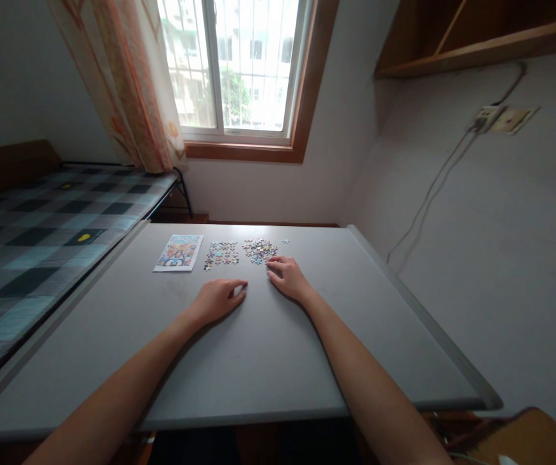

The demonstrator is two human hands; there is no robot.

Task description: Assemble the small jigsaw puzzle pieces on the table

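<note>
Resting on the table, my left hand (218, 301) has its thumb and forefinger apart and nothing visible between them. My right hand (286, 276) lies at the near right edge of a heap of jigsaw puzzle pieces (259, 249), fingers stretched and parted; whether a fingertip touches a piece is too small to tell. Left of the heap, several puzzle pieces (222, 254) are spread in loose rows. A colourful picture sheet (179, 252) lies flat farther left. One stray puzzle piece (285, 241) sits right of the heap.
The grey table (258, 361) has raised edging along its sides. A bed with a checked cover (84, 206) stands at the left. Behind are a curtain (132, 84) and a barred window (239, 71). A cable (425, 203) hangs from a wall socket (491, 119) at the right.
</note>
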